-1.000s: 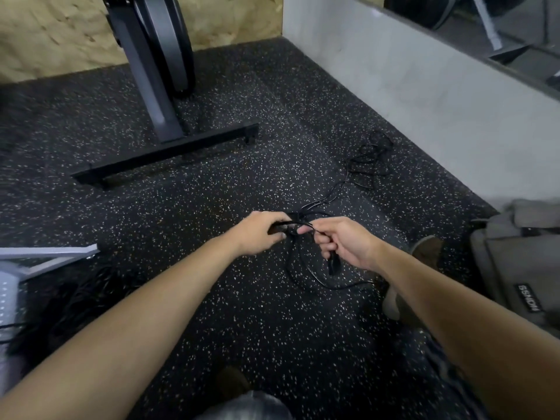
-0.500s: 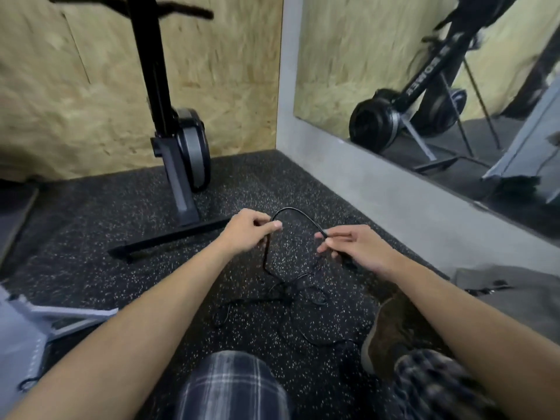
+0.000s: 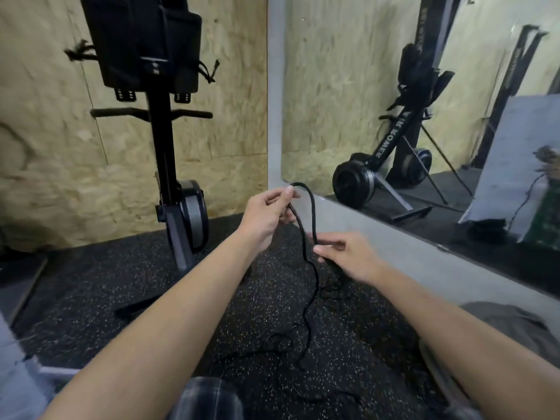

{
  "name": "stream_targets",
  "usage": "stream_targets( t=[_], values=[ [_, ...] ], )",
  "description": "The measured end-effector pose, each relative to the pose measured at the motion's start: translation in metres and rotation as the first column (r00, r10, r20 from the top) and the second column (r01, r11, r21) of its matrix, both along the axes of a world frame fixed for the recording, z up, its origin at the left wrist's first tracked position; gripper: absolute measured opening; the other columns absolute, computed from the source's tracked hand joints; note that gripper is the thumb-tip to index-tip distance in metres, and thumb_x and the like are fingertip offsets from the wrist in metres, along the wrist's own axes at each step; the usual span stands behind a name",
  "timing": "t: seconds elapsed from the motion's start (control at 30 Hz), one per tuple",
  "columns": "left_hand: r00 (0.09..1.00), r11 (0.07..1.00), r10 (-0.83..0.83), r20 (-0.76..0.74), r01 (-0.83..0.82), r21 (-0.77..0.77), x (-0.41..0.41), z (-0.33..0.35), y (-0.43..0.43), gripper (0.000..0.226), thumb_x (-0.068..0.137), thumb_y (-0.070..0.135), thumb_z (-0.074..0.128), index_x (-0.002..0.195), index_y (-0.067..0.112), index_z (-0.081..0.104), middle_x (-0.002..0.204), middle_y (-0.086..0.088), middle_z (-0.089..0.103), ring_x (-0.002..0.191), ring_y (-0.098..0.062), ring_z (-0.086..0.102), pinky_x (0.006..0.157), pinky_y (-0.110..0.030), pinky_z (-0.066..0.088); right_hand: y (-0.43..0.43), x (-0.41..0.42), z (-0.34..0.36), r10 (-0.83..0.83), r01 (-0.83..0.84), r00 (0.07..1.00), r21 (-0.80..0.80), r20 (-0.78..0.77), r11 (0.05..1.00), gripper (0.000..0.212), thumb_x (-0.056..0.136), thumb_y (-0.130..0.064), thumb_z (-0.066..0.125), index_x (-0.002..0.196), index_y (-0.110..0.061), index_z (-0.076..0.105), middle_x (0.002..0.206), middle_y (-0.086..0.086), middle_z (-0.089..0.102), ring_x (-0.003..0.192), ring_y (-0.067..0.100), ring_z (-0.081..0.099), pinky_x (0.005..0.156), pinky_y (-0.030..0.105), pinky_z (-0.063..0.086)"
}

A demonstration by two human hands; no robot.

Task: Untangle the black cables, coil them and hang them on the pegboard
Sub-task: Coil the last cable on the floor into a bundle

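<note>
- Nearest the person's knees, the slack of the black cable (image 3: 316, 283) lies loosely tangled on the speckled floor (image 3: 121, 298); a hard upward pull could, I'd judge, cinch those crossings into a knot
- Above it, the left hand (image 3: 266, 216) pinches the top of a raised loop between thumb and fingers, and the right hand (image 3: 348, 256) pinches the loop's other leg lower down; a slack pinch could drop the loop back into the pile
- Beyond, a rowing machine (image 3: 169, 192) stands upright; a swinging cable end might snag its base, and no pegboard is in view
</note>
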State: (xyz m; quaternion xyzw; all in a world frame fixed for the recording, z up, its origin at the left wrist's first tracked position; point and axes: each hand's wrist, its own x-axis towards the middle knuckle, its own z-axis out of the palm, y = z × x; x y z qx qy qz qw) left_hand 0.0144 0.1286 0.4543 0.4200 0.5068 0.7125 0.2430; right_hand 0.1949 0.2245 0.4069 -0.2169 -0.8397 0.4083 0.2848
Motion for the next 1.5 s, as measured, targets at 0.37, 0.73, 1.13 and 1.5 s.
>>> stream_targets(
  t=[0.37, 0.73, 1.13, 1.5],
  values=[
    [0.95, 0.997, 0.07, 0.303, -0.057, -0.054, 0.007, -0.014, 0.02, 0.021, 0.103, 0.025, 0.063, 0.097, 0.009, 0.076, 0.083, -0.001, 0.065, 0.064, -0.01, 0.056, 0.06, -0.02, 0.058, 0.005, -0.004, -0.022, -0.031, 0.029, 0.997, -0.018, -0.074, 0.999, 0.018, 0.102, -0.016, 0.063, 0.106, -0.028, 0.076, 0.093, -0.01, 0.078, 0.084, -0.001, 0.068, 0.08, 0.019, 0.054],
    [0.97, 0.838, -0.19, -0.154, 0.078, -0.54, -0.019, -0.151, 0.078, 0.033, 0.103, 0.006, 0.054, 0.119, 0.029, 0.073, 0.119, 0.006, 0.076, 0.111, -0.012, 0.07, 0.086, -0.025, 0.054, 0.079, -0.036, -0.073, -0.104, 0.091, 0.992, -0.151, -0.078, 0.984, 0.019, 0.104, -0.021, 0.06, 0.096, -0.013, 0.075, 0.09, -0.009, 0.078, 0.079, 0.009, 0.07, 0.066, 0.023, 0.053],
    [0.818, 0.642, -0.54, -0.199, 0.248, -0.725, -0.013, -0.206, 0.107, 0.014, 0.111, 0.026, 0.046, 0.106, 0.017, 0.056, 0.093, 0.01, 0.078, 0.084, -0.011, 0.07, 0.083, -0.031, 0.051, 0.115, -0.042, -0.09, -0.13, -0.021, 0.967, -0.577, -0.219, 0.816, 0.022, 0.11, -0.006, 0.045, 0.11, -0.003, 0.067, 0.084, 0.007, 0.069, 0.083, 0.021, 0.069, 0.082, 0.03, 0.058],
    [0.519, 0.77, -0.392, -0.759, -0.266, -0.58, -0.027, -0.182, 0.078, 0.016, 0.102, 0.034, 0.064, 0.103, 0.021, 0.072, 0.096, 0.013, 0.062, 0.086, -0.001, 0.059, 0.08, -0.025, 0.051, 0.126, 0.003, -0.106, -0.224, 0.277, 0.947, -0.232, 0.23, 0.932, 0.039, 0.111, -0.029, 0.042, 0.143, -0.012, 0.055, 0.074, 0.0, 0.062, 0.076, 0.019, 0.063, 0.092, 0.053, 0.057]
  ],
)
